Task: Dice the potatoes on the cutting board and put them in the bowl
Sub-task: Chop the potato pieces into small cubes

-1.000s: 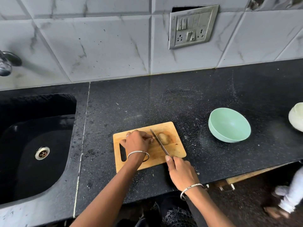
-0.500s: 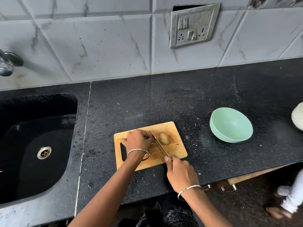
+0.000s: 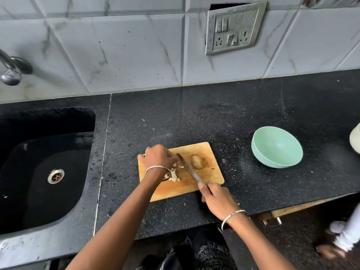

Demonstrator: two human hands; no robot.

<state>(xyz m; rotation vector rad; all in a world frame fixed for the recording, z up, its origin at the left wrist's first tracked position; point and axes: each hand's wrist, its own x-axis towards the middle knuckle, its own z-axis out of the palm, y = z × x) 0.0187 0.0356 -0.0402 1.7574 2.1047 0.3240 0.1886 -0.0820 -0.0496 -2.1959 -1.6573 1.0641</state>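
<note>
Gap between board (image 3: 202, 151) and bowl (image 3: 273, 162)

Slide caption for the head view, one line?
Right hand holds knife on wooden cutting board, left hand curled at the blade beside diced potato; whole potato and mint-green bowl wait.

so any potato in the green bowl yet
No, the green bowl is empty; the diced pieces lie on the cutting board.

Soft, even, diffuse light, moderately bright, slightly hazy. Pale sheen on the black tabletop (image 3: 243, 117) toward its back edge, with small glints in the sink (image 3: 48, 191). Only a faint soft shadow under the bowl (image 3: 276, 147). Wide-angle bending curves the wall tiles (image 3: 126, 55) and the tabletop's front edge. Centre sharp; the area past the front right corner is blurred.
</note>
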